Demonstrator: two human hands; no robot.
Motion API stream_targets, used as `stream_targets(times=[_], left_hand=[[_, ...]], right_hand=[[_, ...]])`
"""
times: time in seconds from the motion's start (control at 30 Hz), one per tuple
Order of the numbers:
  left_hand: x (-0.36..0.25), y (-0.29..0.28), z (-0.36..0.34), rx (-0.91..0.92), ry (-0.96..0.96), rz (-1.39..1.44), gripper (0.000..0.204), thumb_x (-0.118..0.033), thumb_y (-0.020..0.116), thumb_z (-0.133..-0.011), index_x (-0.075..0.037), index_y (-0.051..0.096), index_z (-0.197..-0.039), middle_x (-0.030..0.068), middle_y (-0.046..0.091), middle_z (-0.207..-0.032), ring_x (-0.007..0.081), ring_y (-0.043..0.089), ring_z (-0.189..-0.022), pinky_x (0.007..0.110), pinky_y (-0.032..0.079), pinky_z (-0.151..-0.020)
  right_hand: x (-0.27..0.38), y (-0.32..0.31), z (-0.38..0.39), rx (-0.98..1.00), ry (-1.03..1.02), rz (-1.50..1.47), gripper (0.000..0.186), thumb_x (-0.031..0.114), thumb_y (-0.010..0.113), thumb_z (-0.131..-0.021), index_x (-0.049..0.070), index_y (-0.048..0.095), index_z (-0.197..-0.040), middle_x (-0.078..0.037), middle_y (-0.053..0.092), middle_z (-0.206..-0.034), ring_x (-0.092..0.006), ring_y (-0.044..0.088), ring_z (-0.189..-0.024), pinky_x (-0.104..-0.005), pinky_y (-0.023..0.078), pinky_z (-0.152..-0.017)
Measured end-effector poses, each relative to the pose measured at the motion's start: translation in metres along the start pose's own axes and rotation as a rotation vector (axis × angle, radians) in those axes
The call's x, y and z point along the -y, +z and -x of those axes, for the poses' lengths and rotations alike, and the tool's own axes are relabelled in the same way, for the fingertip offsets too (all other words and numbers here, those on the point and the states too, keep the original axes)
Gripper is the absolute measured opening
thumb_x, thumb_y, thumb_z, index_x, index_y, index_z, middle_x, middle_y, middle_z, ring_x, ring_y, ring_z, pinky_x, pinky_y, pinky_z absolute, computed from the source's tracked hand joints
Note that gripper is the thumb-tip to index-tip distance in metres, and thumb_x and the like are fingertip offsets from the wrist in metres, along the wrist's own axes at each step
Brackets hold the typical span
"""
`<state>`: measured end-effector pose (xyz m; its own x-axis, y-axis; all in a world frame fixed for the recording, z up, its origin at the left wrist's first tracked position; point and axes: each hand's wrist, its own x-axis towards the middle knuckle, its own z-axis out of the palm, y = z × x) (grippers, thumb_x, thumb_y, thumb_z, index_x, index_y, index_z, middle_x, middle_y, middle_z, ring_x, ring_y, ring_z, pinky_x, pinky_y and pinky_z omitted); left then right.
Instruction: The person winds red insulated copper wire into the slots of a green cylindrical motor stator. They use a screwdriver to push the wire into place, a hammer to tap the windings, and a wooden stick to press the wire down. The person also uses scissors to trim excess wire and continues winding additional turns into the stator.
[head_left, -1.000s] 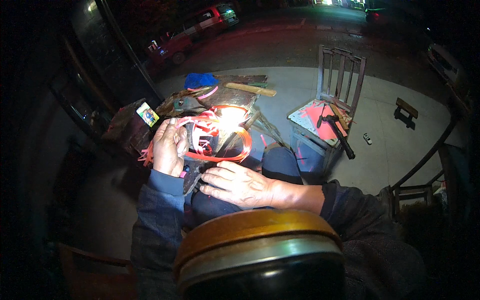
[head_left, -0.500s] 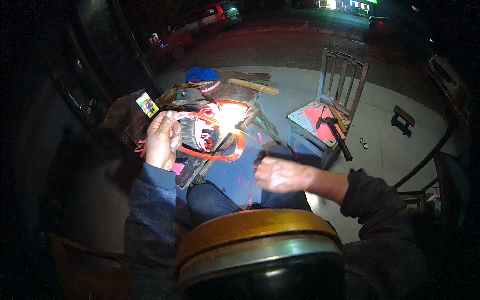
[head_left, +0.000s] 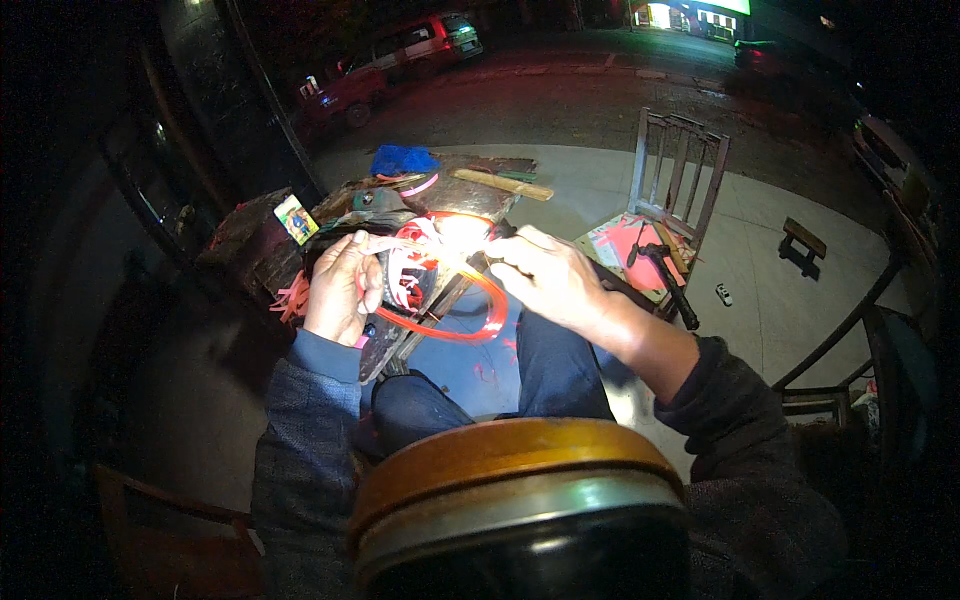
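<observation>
My left hand [head_left: 345, 285] is closed on one end of a looped bundle of orange-red strips [head_left: 494, 312]. From there the bundle curves round over the workbench edge and above my knees. My right hand [head_left: 550, 275] is bent, its fingers pressed together beside a glaring patch of light at the bench edge. A small dark shape shows at those fingertips, but glare hides what it is. Between my hands lies a tangle of red and white strips [head_left: 410, 270] on the rough wooden bench [head_left: 480, 195]. More pale red strips [head_left: 291, 300] stick out left of my left hand.
A phone with a lit screen [head_left: 295, 219] leans at the bench's left. Blue cloth [head_left: 404, 160] and a wooden slat [head_left: 502, 184] lie at its far side. On the right, a chair [head_left: 683, 165] holds pink sheets and a hammer [head_left: 660, 262]. A low stool [head_left: 802, 245] stands beyond.
My right hand has moved up and forward from above my lap to the bench edge beside the strips. My left hand keeps its grip and has shifted slightly right.
</observation>
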<state>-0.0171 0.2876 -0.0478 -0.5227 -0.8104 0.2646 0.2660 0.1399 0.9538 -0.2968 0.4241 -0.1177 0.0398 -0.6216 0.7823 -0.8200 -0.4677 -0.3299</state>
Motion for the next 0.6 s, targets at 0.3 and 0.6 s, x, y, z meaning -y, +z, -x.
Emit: stream_targets(times=[0.3,0.6], left_hand=[[0.004,0.021,0.008,0.049,-0.083,-0.041,0.034,-0.036,0.052,-0.117,-0.008,0.066,-0.102,0.0005,0.057,-0.062,0.0089,0.050,-0.044,0.022,0.031,-0.039],[0.028,0.038,0.017,0.127,0.190,-0.247,0.016,-0.007,0.060,-0.108,-0.003,0.070,-0.120,0.0029,0.069,-0.090,0.0063,0.057,-0.061,0.023,0.045,-0.051]], right_hand=[[0.014,0.054,-0.027,-0.023,-0.168,-0.023,0.032,0.018,0.068,-0.104,0.006,0.072,-0.133,-0.018,0.074,-0.111,-0.0339,0.074,-0.096,-0.0433,0.061,-0.085],[0.021,0.065,-0.037,-0.115,-0.063,-0.325,0.017,0.012,0.062,-0.107,0.000,0.075,-0.108,-0.015,0.079,-0.099,-0.0275,0.078,-0.090,-0.0381,0.061,-0.082]])
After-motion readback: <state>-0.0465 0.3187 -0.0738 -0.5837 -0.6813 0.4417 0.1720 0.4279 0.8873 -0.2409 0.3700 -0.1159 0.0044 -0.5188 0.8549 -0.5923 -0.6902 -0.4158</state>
